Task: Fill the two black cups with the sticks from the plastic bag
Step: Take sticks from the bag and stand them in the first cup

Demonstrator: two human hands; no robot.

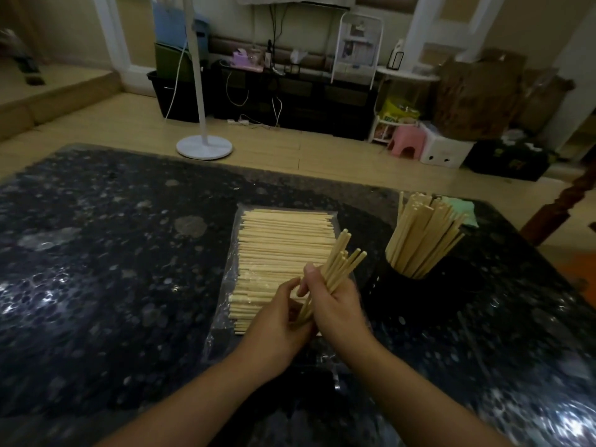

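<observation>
A clear plastic bag (225, 311) lies flat on the dark speckled table, holding a wide stack of pale wooden sticks (283, 243). My right hand (335, 304) grips a small bundle of sticks (338, 262) that points up and to the right, above the bag's near end. My left hand (277, 321) curls round the bundle's lower ends from the left. To the right stands a black cup (409, 288) packed with upright sticks (422, 233) that fan outward. I can make out only this one cup against the dark table.
The dark table's (113, 269) far edge runs across the middle of the view. A pale green object (464, 211) lies behind the cup. Beyond the table are a white lamp stand (203, 146), a pink stool (406, 143) and low black furniture.
</observation>
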